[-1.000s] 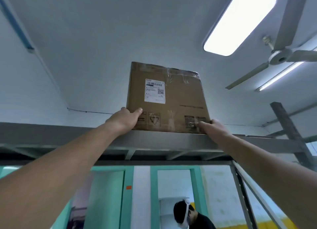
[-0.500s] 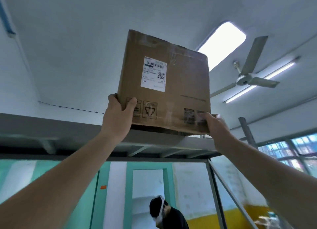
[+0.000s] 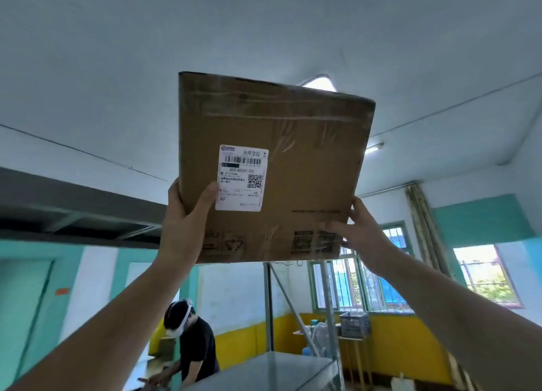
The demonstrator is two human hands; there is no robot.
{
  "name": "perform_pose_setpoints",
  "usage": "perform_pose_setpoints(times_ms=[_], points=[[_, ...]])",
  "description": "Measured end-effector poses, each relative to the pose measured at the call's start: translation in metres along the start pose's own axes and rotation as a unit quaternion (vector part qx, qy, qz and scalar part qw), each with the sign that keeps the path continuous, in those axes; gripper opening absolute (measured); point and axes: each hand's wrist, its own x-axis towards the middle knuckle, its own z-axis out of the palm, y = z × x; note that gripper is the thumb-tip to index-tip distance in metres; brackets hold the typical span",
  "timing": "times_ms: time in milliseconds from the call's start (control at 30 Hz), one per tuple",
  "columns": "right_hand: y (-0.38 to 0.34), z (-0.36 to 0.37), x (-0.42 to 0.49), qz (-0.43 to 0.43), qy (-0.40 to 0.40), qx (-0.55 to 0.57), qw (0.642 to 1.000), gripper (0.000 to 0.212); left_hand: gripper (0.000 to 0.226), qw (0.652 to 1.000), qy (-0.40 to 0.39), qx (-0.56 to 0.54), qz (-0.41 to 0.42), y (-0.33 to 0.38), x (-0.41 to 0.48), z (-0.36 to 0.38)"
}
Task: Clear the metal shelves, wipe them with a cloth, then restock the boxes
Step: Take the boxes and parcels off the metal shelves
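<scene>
A brown cardboard box (image 3: 293,162) with a white shipping label hangs overhead, clear of the shelf. My left hand (image 3: 184,220) grips its lower left edge, thumb across the front face. My right hand (image 3: 360,235) holds the lower right corner, fingers on the taped face. The grey metal top shelf (image 3: 73,203) runs along the left, its underside showing. A lower metal shelf (image 3: 264,370) lies below, between my arms.
A person in a black shirt (image 3: 190,346) bends over behind the shelf frame. Upright shelf posts (image 3: 268,302) stand at centre. A grey crate (image 3: 355,324) and a fan sit near barred windows at right. Ceiling light behind the box.
The box has come off the top shelf and moved toward me and to the right, held by both hands. My view has swung right and down, showing the lower shelf and windows.
</scene>
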Motion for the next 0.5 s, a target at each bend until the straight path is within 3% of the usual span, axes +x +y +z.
perform_pose_setpoints(times_ms=[100, 200, 300, 433, 500], points=[[-0.038, -0.038, -0.044, 0.007, 0.009, -0.019, 1.0, 0.059, 0.052, 0.992, -0.009, -0.12, -0.024, 0.012, -0.044, 0.013], [-0.077, -0.086, -0.094, 0.049, 0.048, -0.024, 0.997, 0.036, 0.043, 0.971, -0.015, -0.215, -0.104, 0.025, -0.082, 0.024], [-0.117, -0.128, -0.15, 0.13, 0.095, -0.014, 0.987, 0.054, 0.037, 0.947, -0.028, -0.241, -0.21, 0.013, -0.12, 0.018], [-0.147, -0.161, -0.229, 0.287, 0.1, -0.059, 0.951, 0.086, 0.067, 0.836, -0.195, -0.291, -0.422, 0.015, -0.177, 0.02], [-0.131, -0.161, -0.283, 0.311, 0.104, -0.104, 0.939, 0.108, 0.059, 0.808, -0.279, -0.251, -0.454, 0.027, -0.227, 0.029]])
